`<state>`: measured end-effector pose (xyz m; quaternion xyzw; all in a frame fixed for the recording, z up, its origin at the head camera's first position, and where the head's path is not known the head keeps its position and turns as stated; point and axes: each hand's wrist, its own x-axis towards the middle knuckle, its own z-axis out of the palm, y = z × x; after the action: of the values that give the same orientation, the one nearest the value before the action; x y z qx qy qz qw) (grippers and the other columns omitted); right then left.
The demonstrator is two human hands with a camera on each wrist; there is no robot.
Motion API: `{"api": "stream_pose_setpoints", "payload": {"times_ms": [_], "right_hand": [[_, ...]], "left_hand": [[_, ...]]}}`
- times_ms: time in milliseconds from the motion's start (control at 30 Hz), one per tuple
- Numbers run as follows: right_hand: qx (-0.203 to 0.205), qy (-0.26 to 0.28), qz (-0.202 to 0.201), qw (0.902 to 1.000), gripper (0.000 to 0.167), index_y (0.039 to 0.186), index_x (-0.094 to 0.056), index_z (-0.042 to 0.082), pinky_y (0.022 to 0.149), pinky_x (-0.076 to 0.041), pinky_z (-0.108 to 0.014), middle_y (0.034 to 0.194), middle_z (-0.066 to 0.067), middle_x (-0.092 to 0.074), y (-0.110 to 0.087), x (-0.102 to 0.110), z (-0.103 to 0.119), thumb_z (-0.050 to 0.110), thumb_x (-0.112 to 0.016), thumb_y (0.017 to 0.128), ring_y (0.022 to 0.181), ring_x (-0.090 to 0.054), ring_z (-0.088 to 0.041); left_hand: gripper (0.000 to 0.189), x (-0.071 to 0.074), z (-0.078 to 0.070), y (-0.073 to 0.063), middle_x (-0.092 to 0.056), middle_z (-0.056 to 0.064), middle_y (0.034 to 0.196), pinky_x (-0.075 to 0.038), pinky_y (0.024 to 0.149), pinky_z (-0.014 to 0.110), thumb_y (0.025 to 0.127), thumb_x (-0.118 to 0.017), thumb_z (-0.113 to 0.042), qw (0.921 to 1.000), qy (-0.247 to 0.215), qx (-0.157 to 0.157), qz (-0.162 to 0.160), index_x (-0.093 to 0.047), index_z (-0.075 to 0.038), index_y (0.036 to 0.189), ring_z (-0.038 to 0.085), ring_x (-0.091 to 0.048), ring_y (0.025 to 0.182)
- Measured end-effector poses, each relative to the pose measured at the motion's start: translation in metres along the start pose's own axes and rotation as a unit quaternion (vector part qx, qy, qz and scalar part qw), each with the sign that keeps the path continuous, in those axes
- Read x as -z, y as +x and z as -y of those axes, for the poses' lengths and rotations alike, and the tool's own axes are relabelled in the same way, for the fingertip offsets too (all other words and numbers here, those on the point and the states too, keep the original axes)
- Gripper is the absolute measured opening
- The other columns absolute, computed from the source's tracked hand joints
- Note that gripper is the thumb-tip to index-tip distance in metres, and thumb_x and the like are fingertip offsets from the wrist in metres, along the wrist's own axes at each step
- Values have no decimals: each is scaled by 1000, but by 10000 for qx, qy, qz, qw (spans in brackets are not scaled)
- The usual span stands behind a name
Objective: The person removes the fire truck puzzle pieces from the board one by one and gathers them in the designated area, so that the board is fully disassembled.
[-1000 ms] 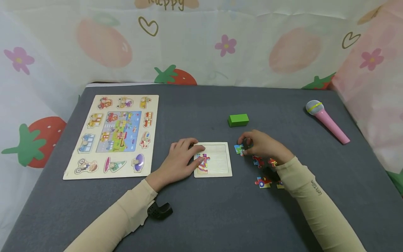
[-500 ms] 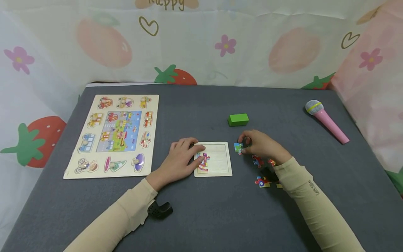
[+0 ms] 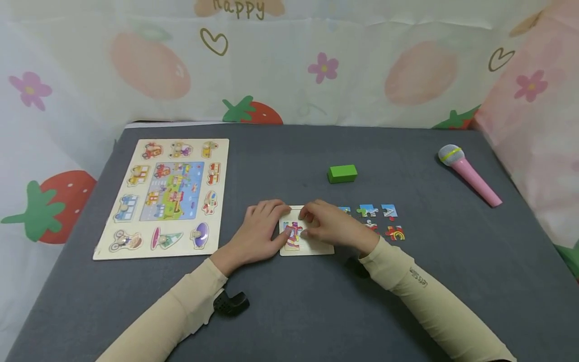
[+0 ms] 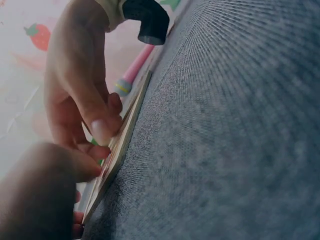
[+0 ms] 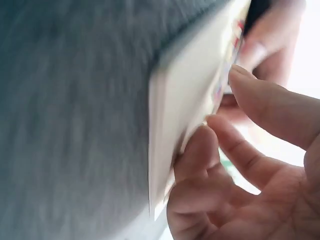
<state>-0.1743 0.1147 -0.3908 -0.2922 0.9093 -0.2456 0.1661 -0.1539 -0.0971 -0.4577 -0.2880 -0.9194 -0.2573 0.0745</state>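
A small pale wooden puzzle tray (image 3: pixel 320 248) lies mid-table, with joined purple, red and yellow pieces (image 3: pixel 293 241) at its left side. My left hand (image 3: pixel 253 231) rests on the tray's left edge, fingers fairly straight toward its upper corner and thumb over the joined pieces. My right hand (image 3: pixel 336 225) is over the tray, thumb and fingertips together beside those pieces, pinching a puzzle piece that the fingers mostly hide. In the right wrist view, a bit of colour shows between its thumb (image 5: pixel 267 102) and index finger. Several loose puzzle pieces (image 3: pixel 367 210) lie right of the tray.
A large wooden vehicle puzzle board (image 3: pixel 100 246) lies at the left. Behind the tray sits a green block (image 3: pixel 342 174). A pink toy microphone (image 3: pixel 472 176) lies at the far right. A printed cloth (image 3: pixel 353 30) hangs behind the table.
My right hand has moved left from the loose pieces to over the tray, uncovering several pieces; the front ones are now behind the right arm. My left hand stays at the tray's left edge.
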Motion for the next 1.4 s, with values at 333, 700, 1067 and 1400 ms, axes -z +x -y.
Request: {"api": "stream_pose_setpoints", "payload": {"times_ms": [333,700,1067,1400], "right_hand": [[-134,46,35,9999,31,107,-61,8,83,-47,-34,102,-7,-59,6,-7,8,11,-76,80,95,-56,-20],[-218,344,-51,9992,16,97,-62,5,73,-47,-30,90,-4,-61,10,-8,12,11,-70,85,81,-55,-15],[-715,523,-164,9959,9,88,-63,11,59,-41,-25,79,0,-62,17,-8,11,19,-64,92,65,-52,-13],[-739,496,-251,9957,8,85,-68,9,56,-39,-24,75,0,-65,19,-7,14,13,-64,91,61,-51,-12]], "left_hand": [[52,2,0,-1,-44,8,135,-31,95,48,91,-56,-40,9996,-74,-151,212,-48,-12,134,26,-37,127],[55,2,1,-1,-41,7,140,-29,97,48,90,-57,-40,9995,-83,-97,302,-45,-13,137,25,-34,132],[55,2,1,0,-42,6,139,-29,97,47,90,-58,-39,9994,-39,-117,326,-45,-14,137,25,-34,131],[56,5,-1,0,-42,6,139,-28,98,48,90,-58,-39,9991,-123,-53,397,-44,-14,138,26,-34,132]]}}
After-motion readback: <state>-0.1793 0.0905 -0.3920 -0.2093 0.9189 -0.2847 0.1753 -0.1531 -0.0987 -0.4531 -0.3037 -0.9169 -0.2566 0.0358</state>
